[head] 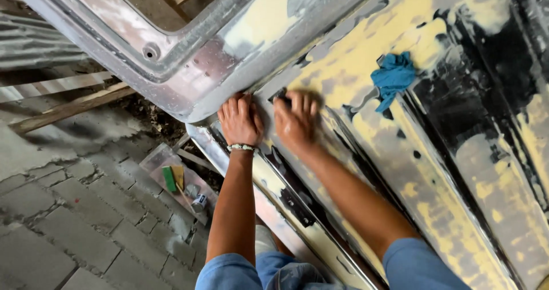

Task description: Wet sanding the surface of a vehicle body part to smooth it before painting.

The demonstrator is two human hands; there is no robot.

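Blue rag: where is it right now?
In the head view the blue rag lies bunched on the yellow-patched car panel, up and to the right of the right hand, apart from it.

Blue rag [393, 76] on open panel [457, 170]

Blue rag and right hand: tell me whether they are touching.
Apart. The head view shows the blue rag lying alone on the yellow-patched car panel, with bare panel between it and the right hand, which presses flat near the left hand.
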